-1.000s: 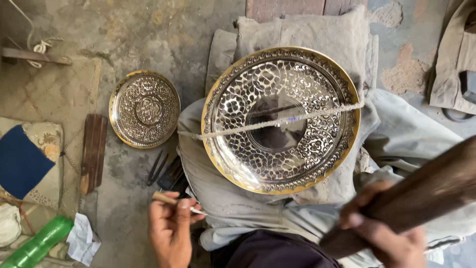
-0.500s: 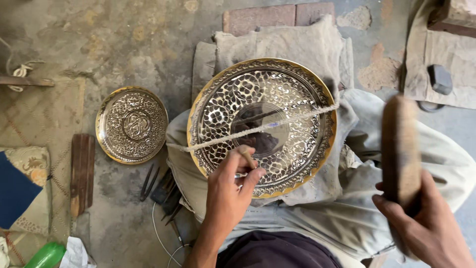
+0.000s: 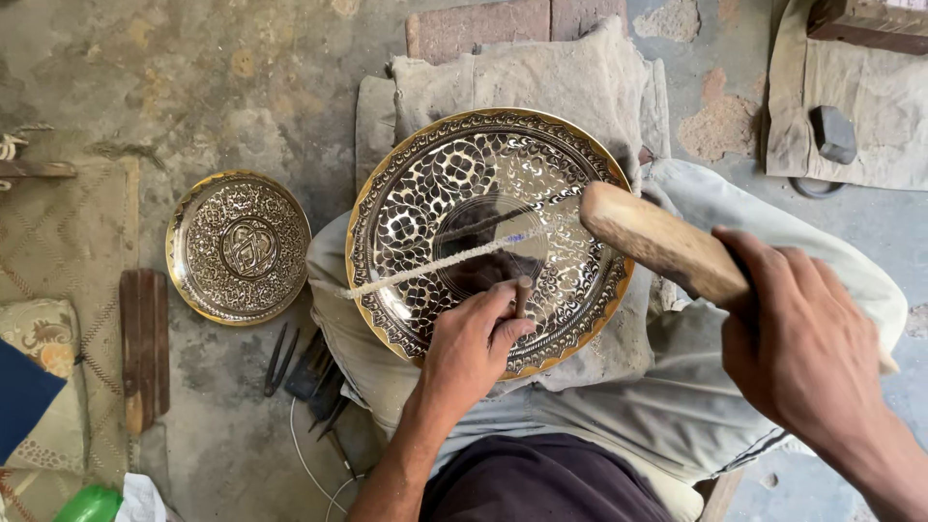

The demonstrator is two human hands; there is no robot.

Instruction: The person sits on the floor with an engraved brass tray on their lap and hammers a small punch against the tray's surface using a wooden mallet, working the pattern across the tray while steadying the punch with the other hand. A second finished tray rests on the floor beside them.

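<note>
A large engraved brass plate (image 3: pixel 454 179) with a gold rim rests on my lap, tied across by a pale cord (image 3: pixel 425 269). My left hand (image 3: pixel 471 346) rests on the plate's lower part and grips a thin metal chisel (image 3: pixel 522 294) upright against the engraved surface. My right hand (image 3: pixel 802 338) holds a wooden mallet (image 3: pixel 657 242) whose rounded head hangs over the plate's right side, just above and to the right of the chisel.
A smaller engraved brass plate (image 3: pixel 239 247) lies on the concrete floor at left. Several thin metal tools (image 3: pixel 307 365) lie beside my knee. A wooden block (image 3: pixel 145 343), a patterned cushion (image 3: pixel 43 387) and folded sacking (image 3: pixel 580 77) surround the spot.
My left hand came from the floor tools onto the large plate and now sets the chisel there. My right hand swung the mallet from upright down over the plate.
</note>
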